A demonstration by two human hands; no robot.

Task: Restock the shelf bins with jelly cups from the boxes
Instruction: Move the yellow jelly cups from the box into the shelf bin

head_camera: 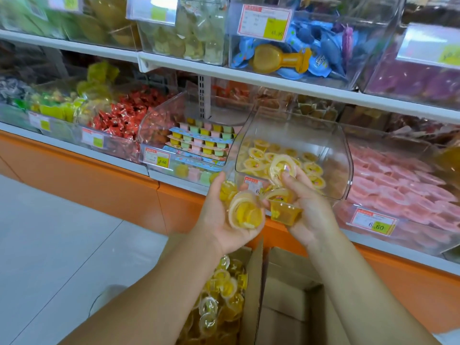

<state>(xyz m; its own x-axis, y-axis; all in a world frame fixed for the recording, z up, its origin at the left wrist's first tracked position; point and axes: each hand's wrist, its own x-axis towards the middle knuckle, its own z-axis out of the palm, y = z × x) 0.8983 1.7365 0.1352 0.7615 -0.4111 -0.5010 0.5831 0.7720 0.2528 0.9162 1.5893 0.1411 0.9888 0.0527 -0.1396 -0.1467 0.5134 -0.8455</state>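
My left hand [221, 217] cradles several yellow jelly cups [245, 212] in its curled palm, just below the front lip of a clear shelf bin [341, 155]. My right hand [308, 200] grips more yellow jelly cups [285, 211], with one cup [282, 168] pinched at its fingertips over the bin's opening. The bin holds a shallow layer of the same yellow cups [312, 168]. Below my forearms an open cardboard box [256, 282] is full of yellow jelly cups [219, 302].
A second cardboard box [291, 295] stands beside the first. To the left is a bin of pastel jelly packs [199, 143], to the right a bin of pink packets [398, 190]. An upper shelf [249, 78] overhangs. Grey floor [62, 232] spreads out at left.
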